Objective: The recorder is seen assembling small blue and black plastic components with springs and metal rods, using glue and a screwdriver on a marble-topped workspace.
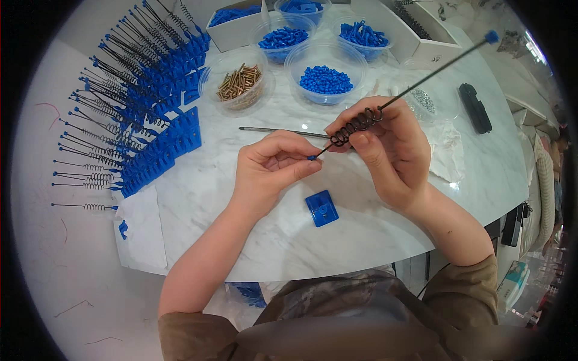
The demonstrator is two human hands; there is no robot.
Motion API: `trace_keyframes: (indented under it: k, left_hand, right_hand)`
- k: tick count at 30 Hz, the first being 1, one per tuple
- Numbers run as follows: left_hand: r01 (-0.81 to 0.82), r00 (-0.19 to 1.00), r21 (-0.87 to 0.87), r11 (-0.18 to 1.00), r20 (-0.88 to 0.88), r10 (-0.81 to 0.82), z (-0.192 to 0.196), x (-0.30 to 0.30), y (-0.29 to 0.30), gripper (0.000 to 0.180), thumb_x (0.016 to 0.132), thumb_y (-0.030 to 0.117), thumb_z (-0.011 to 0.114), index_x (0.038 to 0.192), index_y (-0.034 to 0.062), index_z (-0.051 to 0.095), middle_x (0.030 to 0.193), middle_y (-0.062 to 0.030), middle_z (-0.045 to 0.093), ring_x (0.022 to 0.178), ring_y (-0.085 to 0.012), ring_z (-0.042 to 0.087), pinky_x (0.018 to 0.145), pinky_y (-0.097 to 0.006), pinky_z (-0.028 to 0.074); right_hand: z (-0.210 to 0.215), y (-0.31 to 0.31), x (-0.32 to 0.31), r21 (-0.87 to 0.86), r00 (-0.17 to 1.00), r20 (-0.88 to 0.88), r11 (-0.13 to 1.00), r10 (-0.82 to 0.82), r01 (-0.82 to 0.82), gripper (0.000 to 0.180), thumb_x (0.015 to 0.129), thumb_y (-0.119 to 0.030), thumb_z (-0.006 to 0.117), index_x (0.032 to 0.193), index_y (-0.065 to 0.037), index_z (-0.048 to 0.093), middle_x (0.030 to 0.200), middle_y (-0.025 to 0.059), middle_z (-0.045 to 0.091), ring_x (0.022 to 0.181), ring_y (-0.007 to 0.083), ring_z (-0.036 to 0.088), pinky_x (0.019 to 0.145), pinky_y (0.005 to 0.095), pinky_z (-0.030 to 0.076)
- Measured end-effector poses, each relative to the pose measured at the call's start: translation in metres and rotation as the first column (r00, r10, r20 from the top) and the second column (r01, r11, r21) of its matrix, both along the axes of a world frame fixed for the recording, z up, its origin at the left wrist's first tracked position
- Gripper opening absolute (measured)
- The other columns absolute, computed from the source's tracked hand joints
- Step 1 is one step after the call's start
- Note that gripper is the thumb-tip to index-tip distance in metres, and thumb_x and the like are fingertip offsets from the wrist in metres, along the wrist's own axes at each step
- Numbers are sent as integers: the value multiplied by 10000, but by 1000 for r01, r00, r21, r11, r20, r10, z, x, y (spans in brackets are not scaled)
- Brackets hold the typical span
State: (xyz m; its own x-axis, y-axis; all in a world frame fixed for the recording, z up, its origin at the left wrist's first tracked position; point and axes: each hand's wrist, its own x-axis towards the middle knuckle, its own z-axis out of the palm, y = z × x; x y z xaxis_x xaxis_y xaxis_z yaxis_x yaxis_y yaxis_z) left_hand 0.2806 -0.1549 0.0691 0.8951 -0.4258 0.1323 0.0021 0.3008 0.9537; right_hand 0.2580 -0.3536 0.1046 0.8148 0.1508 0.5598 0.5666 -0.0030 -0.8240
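Observation:
My right hand is closed round a thin dark rod with a black coil spring on it. The rod slants up to the right and ends in a blue tip. At its lower end, my left hand pinches a small blue piece between thumb and forefinger, touching the rod. Below the hands a square blue plastic block lies on the white marbled table. Behind them rests a dark metal rod-like tool, partly hidden by my right hand.
Rows of blue blocks with sprung rods line the left side. Tubs of brass pins, blue beads and blue parts stand at the back. A white box of springs is behind right. A black folded tool lies right.

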Motion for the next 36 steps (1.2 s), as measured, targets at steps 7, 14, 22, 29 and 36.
trace_keyframes:
  k: [7, 14, 22, 29, 36]
  left_hand:
    - [32, 999, -12, 999, 36, -32, 2, -2, -2, 201, 724, -130, 701, 894, -34, 655, 982, -93, 614, 893, -151, 635, 798, -257, 545]
    - [28, 999, 2, 1000, 21, -28, 2, 0, 0, 208, 732, -116, 708, 912, -28, 651, 983, -80, 618, 896, -134, 632, 805, -245, 538]
    - [44, 999, -31, 999, -9, -45, 2, 1, 0, 209, 733, -108, 713, 912, -27, 642, 967, -71, 620, 881, -122, 630, 794, -236, 530]
    - [53, 999, -17, 998, -6, -53, 1, 2, 1, 214, 725, -109, 720, 904, -22, 642, 955, -65, 616, 856, -114, 627, 775, -230, 529]
    - [59, 997, -15, 998, 49, -59, 1, 0, -2, 237, 720, -117, 717, 922, -15, 648, 962, -66, 615, 855, -113, 628, 767, -228, 535]
  right_hand:
    - [3, -2, 1, 11, 997, 65, 999, 33, -33, 198, 929, 6, 508, 1107, 52, 434, 1018, 129, 599, 918, 151, 623, 787, 274, 537]
    - [6, 3, -4, 31, 1000, 29, 999, -12, 11, 226, 984, -114, 427, 1131, 57, 421, 1002, 166, 597, 851, 163, 613, 765, 277, 510]
    - [3, 1, -3, 83, 999, 38, 996, 36, -39, 197, 936, -9, 499, 1105, 57, 422, 1014, 139, 587, 909, 155, 618, 782, 279, 540]
    - [3, -1, -2, 10, 998, 57, 1000, 18, -19, 200, 936, -2, 493, 1114, 56, 421, 1014, 137, 588, 916, 161, 619, 786, 278, 536]
    - [3, -1, -3, -35, 991, 128, 998, -40, 45, 202, 878, 23, 573, 1064, 57, 501, 995, 122, 605, 862, 160, 639, 744, 263, 533]
